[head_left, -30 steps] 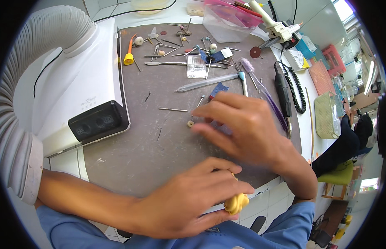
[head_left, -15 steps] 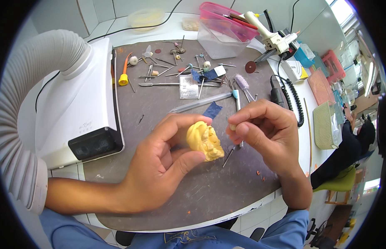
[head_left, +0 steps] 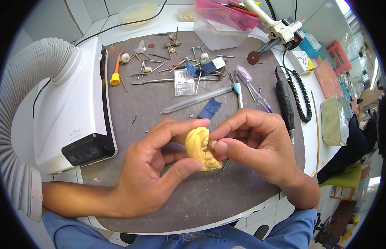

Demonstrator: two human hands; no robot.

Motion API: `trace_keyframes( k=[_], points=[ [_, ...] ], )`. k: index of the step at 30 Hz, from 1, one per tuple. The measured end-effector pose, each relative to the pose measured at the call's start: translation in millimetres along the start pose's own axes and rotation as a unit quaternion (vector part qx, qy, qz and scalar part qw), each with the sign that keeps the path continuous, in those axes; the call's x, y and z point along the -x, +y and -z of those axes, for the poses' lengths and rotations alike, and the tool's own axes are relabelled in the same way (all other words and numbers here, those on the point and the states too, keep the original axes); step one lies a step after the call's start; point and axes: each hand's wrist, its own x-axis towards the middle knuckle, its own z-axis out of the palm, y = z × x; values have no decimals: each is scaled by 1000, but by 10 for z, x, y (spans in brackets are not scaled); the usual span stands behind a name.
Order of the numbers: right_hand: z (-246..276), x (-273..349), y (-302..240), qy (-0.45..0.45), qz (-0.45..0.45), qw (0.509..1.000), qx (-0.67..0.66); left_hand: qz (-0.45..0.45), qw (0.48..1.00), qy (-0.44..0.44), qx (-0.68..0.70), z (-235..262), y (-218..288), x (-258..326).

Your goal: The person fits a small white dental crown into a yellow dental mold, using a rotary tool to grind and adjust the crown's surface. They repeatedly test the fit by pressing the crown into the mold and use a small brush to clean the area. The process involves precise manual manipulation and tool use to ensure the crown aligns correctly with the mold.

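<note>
My left hand (head_left: 149, 168) grips a yellow dental cast (head_left: 195, 142) between thumb and fingers, its toothed side turned to the right. Between the thumb and forefinger of my right hand (head_left: 261, 151) is a tiny cream-coloured dental crown (head_left: 212, 143). The crown is right at the ridge of the cast; whether the two touch I cannot tell. Behind my hands lie a piece of blue paper (head_left: 210, 108) and a long translucent tube-like handle (head_left: 197, 100) on the brown work mat (head_left: 139, 195).
Several burs and polishing points are strewn across the mat's far part, with a purple brush (head_left: 244, 75). A white suction box (head_left: 72, 112) with a grey hose (head_left: 18, 108) stands left. A black handpiece (head_left: 284, 103) lies right. A clear bin (head_left: 222, 35) stands at the back.
My right hand has moved left, bringing the crown to the cast. The cast has turned a little in my left hand. My view has shifted slightly, showing more of the handpiece.
</note>
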Motion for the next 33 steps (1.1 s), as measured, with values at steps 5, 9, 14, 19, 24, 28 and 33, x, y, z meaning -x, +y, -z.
trace_keyframes(
  k=[5,9,14,19,24,28,33],
  points=[
    [-2,-6,2,-5,-20,1000,-5,-6,1000,-2,3,7,-9,-2],
    [-10,-1,3,-6,-13,1000,-5,-6,1000,-9,5,5,-7,3],
    [-8,5,16,-14,-10,1000,5,1,1000,-5,12,-5,-9,22],
    [12,14,20,-16,-9,1000,7,9,1000,2,20,-19,12,17],
    [-23,7,-4,0,-19,1000,0,5,1000,2,19,-13,-1,25],
    [-17,4,-8,7,-23,1000,17,1,1000,4,20,-14,-10,22],
    [-10,10,37,19,-29,997,72,0,1000,3,9,-9,-10,22]
  ],
)
